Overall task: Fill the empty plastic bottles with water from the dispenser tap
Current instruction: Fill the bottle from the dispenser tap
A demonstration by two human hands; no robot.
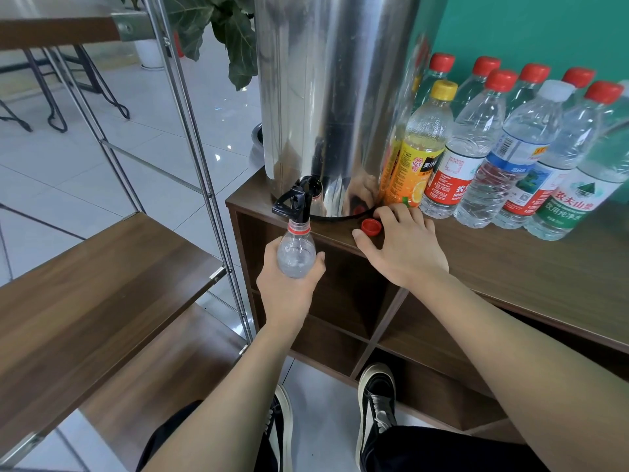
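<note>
- The left hand [289, 284] is wrapped around the body of an uncapped clear bottle [295, 253], fingers curled round it from behind, thumb on the right side.
- The bottle stands nearly upright, long axis vertical and tipped slightly leftward at the top; its mouth with the red neck ring sits directly under, and seems to touch, the black tap [295, 201] of the steel dispenser [333, 97].
- The right hand [405, 247] lies flat and spread on the tabletop [510, 267], holding nothing; its fingertips rest just beside the loose red cap [371, 227], perhaps touching it.
- The relation that matters: the tap's lever is above and just left of the bottle mouth, up and to the left of the free right hand. By my judgement the right hand is the one free to work the lever, while the left keeps the mouth in line beneath the spout.
- No water is visible in the bottle, so filling looks not yet begun.
- Further right, capped bottles [510, 148] stand crowded together on the tabletop against the green wall; whether they are full is unclear.
</note>
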